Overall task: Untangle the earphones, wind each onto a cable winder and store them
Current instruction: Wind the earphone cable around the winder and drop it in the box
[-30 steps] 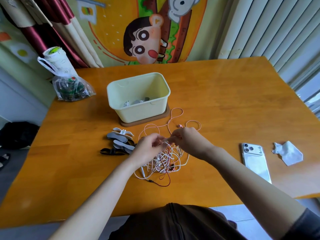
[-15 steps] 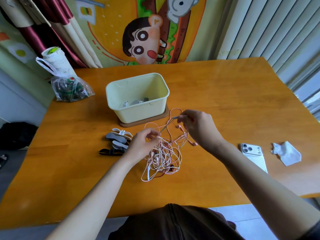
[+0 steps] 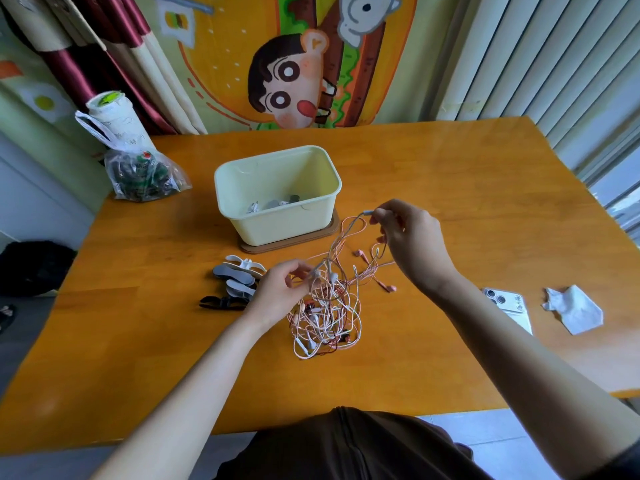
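A tangle of pink, white and dark red earphones (image 3: 327, 311) lies on the wooden table (image 3: 467, 188) in front of me. My left hand (image 3: 277, 294) pinches cables at the tangle's upper left edge. My right hand (image 3: 408, 237) is raised to the right and pinches the plug end of a grey-white cable (image 3: 348, 230) that runs down into the tangle. Pink earbuds (image 3: 362, 254) lie loose between my hands. Several white, grey and black cable winders (image 3: 235, 280) sit left of my left hand. A pale yellow box (image 3: 277, 195) on a wooden base stands behind, with a few wound pieces inside.
A phone (image 3: 509, 308) lies face down at the right, partly behind my right forearm, with a crumpled tissue (image 3: 573, 308) beyond it. A plastic bag with a paper roll (image 3: 135, 161) stands at the table's back left corner. The near table edge runs just above my lap.
My right hand has moved up and to the right, drawing one cable end out of the tangle. My left hand stayed at the tangle's left edge, holding it down.
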Motion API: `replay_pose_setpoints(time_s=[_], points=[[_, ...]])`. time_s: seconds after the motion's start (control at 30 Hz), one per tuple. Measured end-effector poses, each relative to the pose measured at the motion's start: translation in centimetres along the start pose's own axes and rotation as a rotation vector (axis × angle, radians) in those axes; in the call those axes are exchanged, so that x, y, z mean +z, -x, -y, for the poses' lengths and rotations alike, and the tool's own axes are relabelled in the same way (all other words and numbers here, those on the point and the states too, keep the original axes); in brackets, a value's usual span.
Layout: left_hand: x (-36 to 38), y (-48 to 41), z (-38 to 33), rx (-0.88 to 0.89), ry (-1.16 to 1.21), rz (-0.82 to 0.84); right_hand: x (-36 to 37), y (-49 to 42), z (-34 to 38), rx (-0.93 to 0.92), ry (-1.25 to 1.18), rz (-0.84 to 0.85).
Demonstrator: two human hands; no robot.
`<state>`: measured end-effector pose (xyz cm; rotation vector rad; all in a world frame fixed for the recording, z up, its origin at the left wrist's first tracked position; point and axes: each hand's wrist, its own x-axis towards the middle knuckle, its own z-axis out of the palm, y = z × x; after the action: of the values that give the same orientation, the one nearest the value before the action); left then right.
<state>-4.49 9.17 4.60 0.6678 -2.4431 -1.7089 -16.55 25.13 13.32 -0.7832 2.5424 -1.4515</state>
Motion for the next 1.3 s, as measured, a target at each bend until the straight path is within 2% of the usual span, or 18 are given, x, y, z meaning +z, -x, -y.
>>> replay_pose_setpoints(time_s=[0.13,0.3,0.7,0.93,1.07,1.3], points=[[-0.3,-0.2,0.4,-0.004,-0.080,-0.016,0.4,0.0,0.0,-0.005,0.022,-0.005],[-0.4,0.2,0.2,-0.006,-0.053,-0.077,0.7,-0.3,-0.4,0.023,0.048,0.023],[-0.3,0.0,-0.3,-0.040,0.035,0.005,0.6,-0.8,-0.8,0.061,0.025,0.003],[-0.5,0.6,-0.9,-0.225,0.176,0.022,1.3,-0.9,-2.1,0.128,0.038,0.009],[-0.5,0.9,-0.6,-0.182,0.160,0.029,1.8,-0.9,-2.7,0.139,0.061,0.014],[-0.3,1.1,-0.9,-0.120,0.249,-0.159,2.1,-0.6,-3.3,0.185,0.066,0.017]])
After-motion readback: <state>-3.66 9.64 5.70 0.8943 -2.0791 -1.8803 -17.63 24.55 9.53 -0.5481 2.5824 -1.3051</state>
